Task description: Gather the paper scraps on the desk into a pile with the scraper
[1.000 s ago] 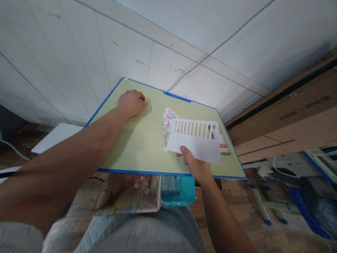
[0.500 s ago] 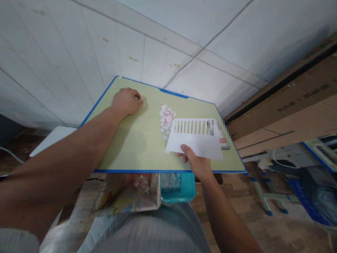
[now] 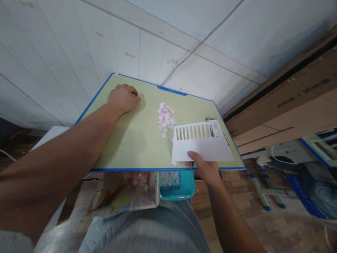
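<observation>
My right hand [image 3: 204, 169] grips the near edge of a white sheet of paper [image 3: 201, 144] with a row of slots cut along its far side. The sheet hovers low over the right part of a pale green desk with a blue rim [image 3: 123, 169]. A small heap of pink and white paper scraps [image 3: 165, 119] lies on the desk just left of the sheet. My left hand [image 3: 123, 98] rests as a loose fist on the far left of the desk, holding nothing that I can see.
A teal tray [image 3: 176, 188] with paper bits sits under the desk's near edge, beside a printed sheet [image 3: 123, 195] strewn with scraps on my lap. Cardboard boxes [image 3: 284, 109] stand to the right. A tiled wall [image 3: 79, 45] rises behind.
My right hand has drawn the slotted sheet right and toward the near edge, uncovering the heap of scraps. My left hand has stayed in place.
</observation>
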`<state>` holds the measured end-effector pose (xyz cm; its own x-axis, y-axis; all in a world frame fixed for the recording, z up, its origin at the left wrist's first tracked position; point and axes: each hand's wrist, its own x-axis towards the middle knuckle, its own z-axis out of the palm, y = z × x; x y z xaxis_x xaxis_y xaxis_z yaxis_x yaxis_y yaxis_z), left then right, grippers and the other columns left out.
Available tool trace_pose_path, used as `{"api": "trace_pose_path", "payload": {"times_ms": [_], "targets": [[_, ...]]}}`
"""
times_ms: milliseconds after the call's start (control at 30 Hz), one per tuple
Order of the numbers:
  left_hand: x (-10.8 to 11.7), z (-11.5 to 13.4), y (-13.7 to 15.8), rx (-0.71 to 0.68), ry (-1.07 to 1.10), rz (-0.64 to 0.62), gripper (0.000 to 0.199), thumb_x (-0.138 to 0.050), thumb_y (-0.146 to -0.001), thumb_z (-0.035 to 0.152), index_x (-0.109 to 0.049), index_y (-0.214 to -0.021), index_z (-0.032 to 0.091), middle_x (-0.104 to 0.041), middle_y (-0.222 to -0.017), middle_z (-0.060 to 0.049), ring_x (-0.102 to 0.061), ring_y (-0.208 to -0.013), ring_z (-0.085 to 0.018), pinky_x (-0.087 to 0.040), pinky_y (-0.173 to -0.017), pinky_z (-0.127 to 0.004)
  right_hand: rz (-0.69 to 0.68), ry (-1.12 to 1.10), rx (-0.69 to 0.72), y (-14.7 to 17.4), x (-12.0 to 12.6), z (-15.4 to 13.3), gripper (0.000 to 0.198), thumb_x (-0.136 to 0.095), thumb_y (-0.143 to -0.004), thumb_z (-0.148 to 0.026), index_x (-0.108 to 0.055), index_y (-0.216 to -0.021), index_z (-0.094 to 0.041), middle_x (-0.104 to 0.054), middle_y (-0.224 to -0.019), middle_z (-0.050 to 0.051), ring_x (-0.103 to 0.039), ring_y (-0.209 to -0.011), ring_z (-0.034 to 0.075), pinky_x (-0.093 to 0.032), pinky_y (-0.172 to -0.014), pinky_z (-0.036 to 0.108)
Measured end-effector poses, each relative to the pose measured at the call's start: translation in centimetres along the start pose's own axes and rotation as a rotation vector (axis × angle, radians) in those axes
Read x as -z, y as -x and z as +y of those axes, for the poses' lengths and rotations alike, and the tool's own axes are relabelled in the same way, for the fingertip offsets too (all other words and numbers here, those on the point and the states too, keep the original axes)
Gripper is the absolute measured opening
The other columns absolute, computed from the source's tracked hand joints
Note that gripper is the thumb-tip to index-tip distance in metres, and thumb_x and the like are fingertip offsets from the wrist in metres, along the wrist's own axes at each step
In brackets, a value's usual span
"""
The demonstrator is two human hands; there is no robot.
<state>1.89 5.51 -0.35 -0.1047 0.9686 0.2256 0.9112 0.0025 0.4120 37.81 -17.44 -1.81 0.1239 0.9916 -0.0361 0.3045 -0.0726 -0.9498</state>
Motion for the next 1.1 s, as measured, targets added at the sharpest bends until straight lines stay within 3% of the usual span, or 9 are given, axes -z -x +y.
{"api": "trace_pose_path", "payload": {"times_ms": [433, 733, 833, 1000, 1100], "targets": [[1.2, 1.0, 0.8, -0.005, -0.027, -0.062, 0.043, -0.063, -0.114, 0.032, -0.086, -0.143, 0.011, -0.077, -0.162, -0.021, -0.064, -0.147, -0.036, -0.051, -0.134, -0.051, 0.017, -0.065, 0.003, 0.7, 1.1, -1.1, 0.034, -0.084, -0.085, -0.044, -0.070, -0.058, -0.029, -0.069, -0.055, 0.002, -0.061, -0.052, 0.022, -0.057, -0.057, 0.037], [1.8, 1.3, 1.0, -0.008, 0.001, -0.074, 0.047, -0.063, -0.113, 0.038, -0.085, -0.144, 0.011, -0.075, -0.157, -0.020, -0.059, -0.141, -0.033, -0.048, -0.132, -0.051, 0.157, -0.090, -0.027, -1.1, 1.6, -1.3, 0.023, -0.080, -0.074, -0.043, -0.064, -0.066, -0.028, -0.061, -0.050, -0.003, -0.052, -0.044, 0.018, -0.047, -0.043, 0.032], [2.3, 1.2, 1.5, -0.034, 0.029, -0.104, 0.055, -0.067, -0.111, 0.048, -0.084, -0.148, 0.012, -0.073, -0.154, -0.017, -0.054, -0.132, -0.029, -0.046, -0.129, -0.048, 0.233, -0.041, -0.043, -2.9, 2.9, -2.1, 0.020, -0.077, -0.067, -0.042, -0.063, -0.073, -0.028, -0.061, -0.050, -0.004, -0.050, -0.040, 0.018, -0.039, -0.037, 0.030], [2.7, 1.7, 2.6, -0.026, 0.047, -0.109, 0.061, -0.068, -0.108, 0.052, -0.083, -0.150, 0.011, -0.071, -0.150, -0.014, -0.048, -0.125, -0.027, -0.043, -0.125, -0.044, 0.155, 0.100, -0.121, -4.4, 6.1, -2.5, 0.028, -0.083, -0.067, -0.043, -0.070, -0.085, -0.025, -0.066, -0.052, -0.003, -0.054, -0.040, 0.018, -0.042, -0.038, 0.029], [2.6, 1.8, 3.0, -0.048, 0.063, -0.106, 0.059, -0.065, -0.110, 0.051, -0.083, -0.150, 0.012, -0.071, -0.149, -0.014, -0.046, -0.123, -0.026, -0.043, -0.125, -0.045, 0.111, 0.190, -0.201, -3.9, 7.6, -2.1, 0.036, -0.091, -0.071, -0.052, -0.072, -0.081, -0.024, -0.070, -0.054, 0.002, -0.056, -0.042, 0.018, -0.044, -0.041, 0.029]]}}
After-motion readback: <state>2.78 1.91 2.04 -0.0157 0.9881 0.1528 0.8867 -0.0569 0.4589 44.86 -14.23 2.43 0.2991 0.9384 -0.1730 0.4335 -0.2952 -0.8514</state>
